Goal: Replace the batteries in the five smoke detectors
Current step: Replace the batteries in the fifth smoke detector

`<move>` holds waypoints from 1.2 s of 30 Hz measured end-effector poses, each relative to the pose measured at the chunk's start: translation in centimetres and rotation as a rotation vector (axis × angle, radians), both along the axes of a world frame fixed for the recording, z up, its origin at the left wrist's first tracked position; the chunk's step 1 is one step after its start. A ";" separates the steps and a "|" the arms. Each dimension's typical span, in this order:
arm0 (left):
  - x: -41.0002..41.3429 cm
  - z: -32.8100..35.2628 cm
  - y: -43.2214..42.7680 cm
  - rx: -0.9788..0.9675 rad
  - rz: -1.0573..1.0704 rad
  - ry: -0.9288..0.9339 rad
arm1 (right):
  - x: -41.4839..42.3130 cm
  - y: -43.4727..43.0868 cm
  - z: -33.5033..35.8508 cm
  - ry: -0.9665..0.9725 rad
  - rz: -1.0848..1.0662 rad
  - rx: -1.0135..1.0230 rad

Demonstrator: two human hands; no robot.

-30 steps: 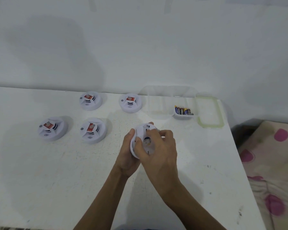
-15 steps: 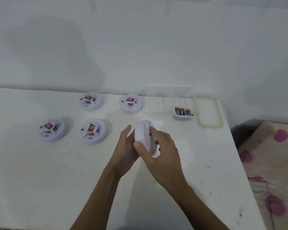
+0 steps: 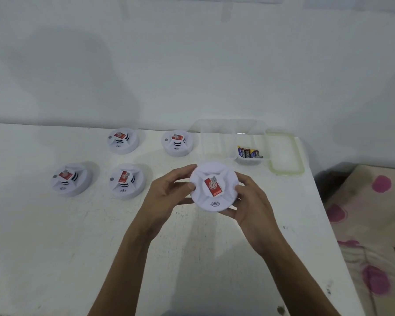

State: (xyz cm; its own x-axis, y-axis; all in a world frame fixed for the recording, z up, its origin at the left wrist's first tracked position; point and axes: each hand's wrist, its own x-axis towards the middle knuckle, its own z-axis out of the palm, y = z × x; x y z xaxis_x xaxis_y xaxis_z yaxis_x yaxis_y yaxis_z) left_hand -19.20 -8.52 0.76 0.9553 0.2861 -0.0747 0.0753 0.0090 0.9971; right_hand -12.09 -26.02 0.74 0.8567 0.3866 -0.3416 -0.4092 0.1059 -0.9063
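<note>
A white round smoke detector (image 3: 224, 179) with a red label is held above the table, face toward me. My left hand (image 3: 167, 197) grips its left rim with thumb and fingers. My right hand (image 3: 252, 204) grips its right and lower rim. Several more white detectors stand face up on the table: two at the back (image 3: 123, 140) (image 3: 178, 143) and two nearer (image 3: 70, 179) (image 3: 126, 180). Several batteries (image 3: 249, 153) lie in a small white tray just behind the held detector.
A clear plastic box (image 3: 214, 137) stands at the back right, its green-rimmed lid (image 3: 285, 153) flat beside it. The white table (image 3: 55, 247) ends at its right edge near a pink-spotted cloth (image 3: 369, 224). A white wall runs behind.
Both hands have turned the detector over, from its back side to its labelled face, and lifted it slightly toward the back right.
</note>
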 end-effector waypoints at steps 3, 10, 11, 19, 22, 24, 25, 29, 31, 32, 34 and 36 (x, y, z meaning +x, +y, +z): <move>0.0 0.2 -0.1 0.011 0.019 0.013 | 0.0 -0.5 0.0 -0.038 0.010 -0.029; -0.3 0.1 -0.2 -0.041 -0.010 0.008 | -0.3 -1.0 -0.4 0.002 0.004 -0.029; -0.3 0.1 -0.2 -0.044 -0.012 0.007 | -0.3 -1.0 -0.4 -0.016 0.008 -0.040; -0.6 -0.4 -0.6 0.001 0.004 0.015 | -1.0 -1.6 -0.6 -0.096 0.038 -0.077; -0.8 -0.5 -0.8 0.006 -0.010 0.010 | -1.2 -1.8 -0.6 -0.091 0.036 -0.081; -0.9 -0.4 -0.9 0.002 -0.017 0.008 | -1.3 -1.9 -0.6 -0.086 0.036 -0.074; -1.0 -0.4 -0.9 0.001 -0.021 0.006 | -1.4 -2.0 -0.6 -0.085 0.038 -0.070; -1.2 -0.1 -1.0 0.000 -0.032 0.002 | -1.6 -2.2 -0.7 -0.084 0.032 -0.067; -1.2 0.0 -1.0 -0.001 -0.034 -0.001 | -1.6 -2.2 -0.6 -0.084 0.028 -0.072; -1.2 0.1 -0.9 0.002 -0.035 -0.002 | -1.6 -2.2 -0.6 -0.087 0.030 -0.072; -1.3 0.1 -0.9 0.006 -0.036 -0.001 | -1.7 -2.1 -0.6 -0.095 0.038 -0.071; -1.4 0.1 -0.8 0.008 -0.033 -0.001 | -1.8 -2.0 -0.6 -0.100 0.043 -0.070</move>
State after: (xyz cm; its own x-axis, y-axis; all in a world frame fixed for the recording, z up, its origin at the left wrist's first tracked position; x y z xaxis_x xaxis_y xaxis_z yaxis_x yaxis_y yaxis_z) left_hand -20.59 -9.30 0.87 0.9643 0.2550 -0.0714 0.0741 -0.0010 0.9972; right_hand -13.91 -28.04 0.18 0.8709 0.4019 -0.2829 -0.3195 0.0256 -0.9472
